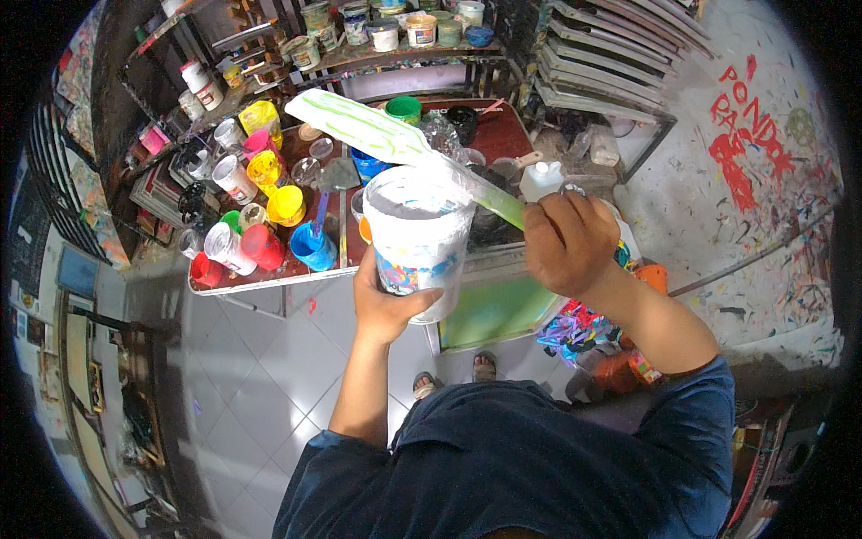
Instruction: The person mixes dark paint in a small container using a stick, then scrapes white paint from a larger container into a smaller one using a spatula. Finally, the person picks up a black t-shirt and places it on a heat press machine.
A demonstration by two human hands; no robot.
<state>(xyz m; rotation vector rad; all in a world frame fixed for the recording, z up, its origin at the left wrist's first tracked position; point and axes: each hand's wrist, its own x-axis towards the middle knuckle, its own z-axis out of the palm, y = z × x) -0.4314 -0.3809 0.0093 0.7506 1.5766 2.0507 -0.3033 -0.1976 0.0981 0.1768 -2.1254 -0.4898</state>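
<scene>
My left hand (384,301) is wrapped round the lower part of a large white plastic paint tub (415,238), its thumb across the front. The tub has a worn, colourful label and white paint smeared over its rim and inner wall. In my right hand (573,241) is the handle of a long, flat spatula (359,128), pale green and streaked with white paint. It lies slantwise over the tub's mouth, with its broad end reaching up to the left beyond the rim. Whether it touches the rim I cannot tell. Both hands are above the table's near edge.
Several paint cups, including a yellow cup (285,206) and a blue cup (312,246), crowd the dark red table (409,106). A white jug (541,181) stands right. A green-meshed frame (494,310) leans below; shelves of paint pots (422,30) stand behind.
</scene>
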